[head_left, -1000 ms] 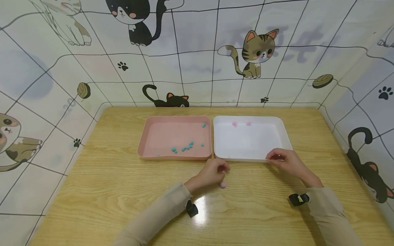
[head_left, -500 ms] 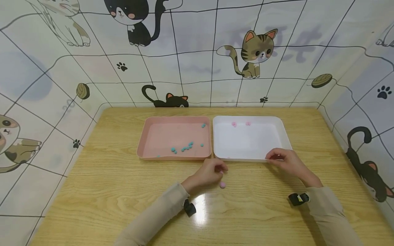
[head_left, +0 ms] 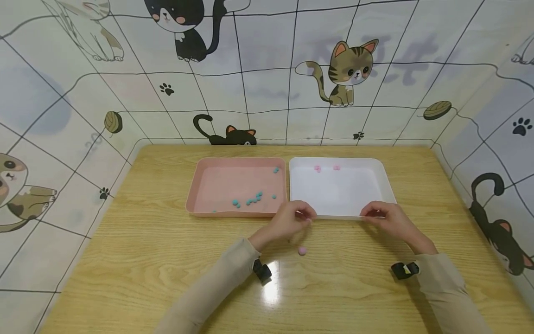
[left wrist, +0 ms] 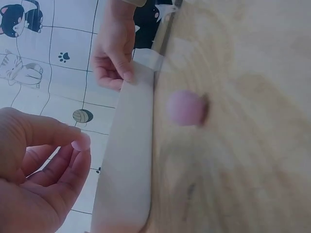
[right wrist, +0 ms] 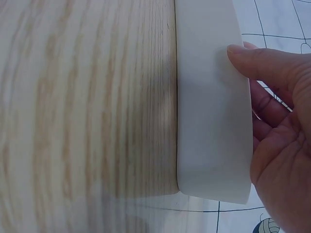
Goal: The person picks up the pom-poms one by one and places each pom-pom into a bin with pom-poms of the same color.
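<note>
My left hand [head_left: 288, 220] pinches a small pink piece [left wrist: 81, 142], soft and clay-like, between thumb and fingertip. It is at the near left corner of the white tray [head_left: 342, 217]. On the wood in front of that tray lies a bigger pink ball [head_left: 302, 251], which also shows large in the left wrist view. My right hand [head_left: 385, 218] grips the tray's near wall, thumb outside and fingers over the rim, as the right wrist view shows. Two little clusters of pink pieces [head_left: 318, 169] sit toward the tray's far side.
Left of the white tray, almost against it, stands a pink tray [head_left: 233, 215] with several small teal pieces [head_left: 254, 200] scattered inside. Both rest on a wooden table [head_left: 146, 260]. A cat-patterned sheet [head_left: 267, 93] rises behind and at both sides.
My left hand has lifted from the table in front of the trays, forward to the white tray's near rim, with the small pink piece. My right hand and the bigger ball have stayed put.
</note>
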A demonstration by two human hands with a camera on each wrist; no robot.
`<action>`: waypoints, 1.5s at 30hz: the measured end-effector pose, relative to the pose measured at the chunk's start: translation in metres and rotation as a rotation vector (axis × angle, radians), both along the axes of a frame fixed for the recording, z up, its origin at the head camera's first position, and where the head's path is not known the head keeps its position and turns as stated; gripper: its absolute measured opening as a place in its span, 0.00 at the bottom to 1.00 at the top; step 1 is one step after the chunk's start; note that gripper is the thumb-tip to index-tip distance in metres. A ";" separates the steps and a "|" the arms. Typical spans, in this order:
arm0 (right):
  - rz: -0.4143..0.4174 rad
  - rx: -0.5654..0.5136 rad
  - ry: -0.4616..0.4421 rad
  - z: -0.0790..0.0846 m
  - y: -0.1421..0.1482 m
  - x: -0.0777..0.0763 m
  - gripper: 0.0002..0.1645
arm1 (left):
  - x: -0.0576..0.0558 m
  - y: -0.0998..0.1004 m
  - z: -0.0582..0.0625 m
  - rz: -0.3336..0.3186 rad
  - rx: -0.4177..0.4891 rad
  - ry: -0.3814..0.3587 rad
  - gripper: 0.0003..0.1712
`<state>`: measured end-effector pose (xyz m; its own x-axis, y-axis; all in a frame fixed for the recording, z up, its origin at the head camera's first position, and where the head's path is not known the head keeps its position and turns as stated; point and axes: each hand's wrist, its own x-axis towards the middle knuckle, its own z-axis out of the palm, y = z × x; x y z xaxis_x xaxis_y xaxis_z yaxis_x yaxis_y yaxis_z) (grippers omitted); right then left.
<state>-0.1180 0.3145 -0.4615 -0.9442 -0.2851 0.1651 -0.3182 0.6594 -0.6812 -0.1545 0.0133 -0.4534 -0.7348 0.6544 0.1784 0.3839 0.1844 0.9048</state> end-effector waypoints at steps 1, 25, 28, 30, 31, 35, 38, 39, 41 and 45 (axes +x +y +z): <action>-0.001 0.001 -0.003 0.000 0.000 0.000 0.11 | -0.003 0.002 0.002 0.003 0.003 -0.010 0.07; 0.016 -0.020 0.001 -0.001 0.003 -0.002 0.11 | -0.075 0.055 0.018 0.160 0.069 -0.356 0.06; 0.020 -0.026 0.002 -0.001 0.003 -0.002 0.11 | -0.080 0.059 0.018 0.171 0.035 -0.354 0.05; 0.022 -0.034 0.000 0.000 0.003 -0.002 0.11 | -0.083 0.063 0.016 0.174 0.021 -0.354 0.05; 0.023 -0.035 -0.002 0.000 0.003 -0.002 0.11 | -0.084 0.064 0.015 0.179 0.018 -0.356 0.05; 0.023 -0.033 -0.008 0.000 0.003 -0.002 0.10 | -0.088 0.072 0.009 0.190 0.023 -0.356 0.06; 0.022 -0.032 -0.009 0.000 0.003 -0.002 0.10 | -0.089 0.075 0.007 0.193 0.028 -0.346 0.07; 0.023 -0.032 -0.008 0.000 0.003 -0.002 0.10 | -0.089 0.076 0.007 0.193 0.028 -0.344 0.07; 0.025 -0.034 -0.004 0.000 0.004 -0.002 0.11 | -0.089 0.077 0.007 0.193 0.029 -0.346 0.07; 0.027 -0.033 0.001 0.000 0.004 -0.002 0.11 | -0.088 0.076 0.007 0.191 0.030 -0.351 0.08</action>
<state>-0.1202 0.3184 -0.4619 -0.9360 -0.3051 0.1754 -0.3362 0.6279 -0.7019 -0.2425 0.0894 -0.4461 -0.8624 0.4985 -0.0885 0.0115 0.1942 0.9809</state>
